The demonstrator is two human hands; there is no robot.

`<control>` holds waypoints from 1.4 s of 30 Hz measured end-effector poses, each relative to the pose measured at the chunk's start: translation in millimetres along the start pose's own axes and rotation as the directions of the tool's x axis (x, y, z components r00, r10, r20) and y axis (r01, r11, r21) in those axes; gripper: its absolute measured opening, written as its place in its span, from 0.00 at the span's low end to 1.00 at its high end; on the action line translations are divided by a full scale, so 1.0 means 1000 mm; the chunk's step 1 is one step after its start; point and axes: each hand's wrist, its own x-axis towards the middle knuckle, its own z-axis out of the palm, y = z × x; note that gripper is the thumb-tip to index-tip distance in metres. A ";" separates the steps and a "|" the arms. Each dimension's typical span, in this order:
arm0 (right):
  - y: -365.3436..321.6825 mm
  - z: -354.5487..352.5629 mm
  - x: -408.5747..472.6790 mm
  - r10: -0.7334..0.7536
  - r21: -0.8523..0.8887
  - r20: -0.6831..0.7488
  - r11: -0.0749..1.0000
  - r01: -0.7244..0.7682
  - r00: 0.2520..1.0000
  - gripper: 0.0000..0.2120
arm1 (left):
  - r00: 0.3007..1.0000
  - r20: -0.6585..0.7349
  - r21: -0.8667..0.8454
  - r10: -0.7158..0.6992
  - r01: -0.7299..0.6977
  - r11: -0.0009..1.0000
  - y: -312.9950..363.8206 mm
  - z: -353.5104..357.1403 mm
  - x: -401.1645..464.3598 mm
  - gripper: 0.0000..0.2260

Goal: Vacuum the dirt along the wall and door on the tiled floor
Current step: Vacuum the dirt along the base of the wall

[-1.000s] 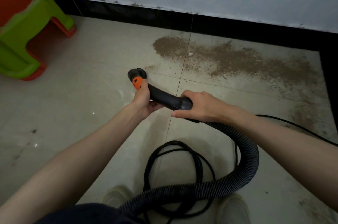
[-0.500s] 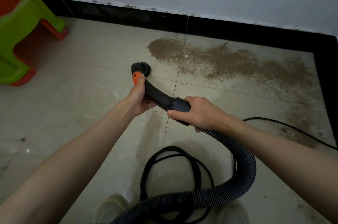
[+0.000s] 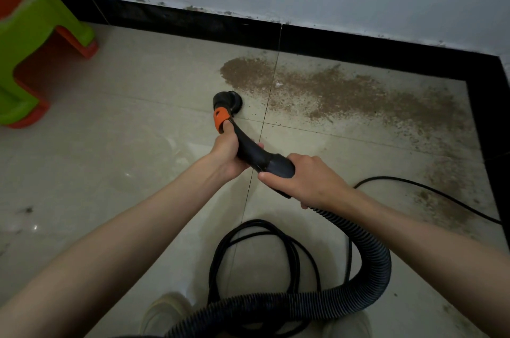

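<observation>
Left hand gripping nozzle by orange collar, right hand gripping hose end; brush just left of dirt near floor's wall edge.

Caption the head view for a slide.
Both hands, left hand and right hand, grip the vacuum nozzle, its brush head at the dirt patch edge.
</observation>
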 end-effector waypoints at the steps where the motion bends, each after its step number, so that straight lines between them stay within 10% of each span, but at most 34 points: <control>1: -0.001 -0.002 0.003 0.001 0.006 -0.006 1.000 -0.001 1.000 0.27 | 1.000 0.001 -0.001 0.001 -0.001 1.000 0.003 0.003 0.001 0.28; 21: -0.036 -0.021 0.137 -0.060 0.295 -0.006 0.954 0.059 0.998 0.25 | 0.970 -0.174 0.252 0.168 -0.121 0.960 0.107 0.030 0.094 0.29; 42: -0.006 -0.032 0.151 0.064 0.189 -0.151 0.981 -0.035 0.986 0.22 | 0.976 -0.018 0.415 0.217 -0.190 0.890 0.100 0.077 0.145 0.26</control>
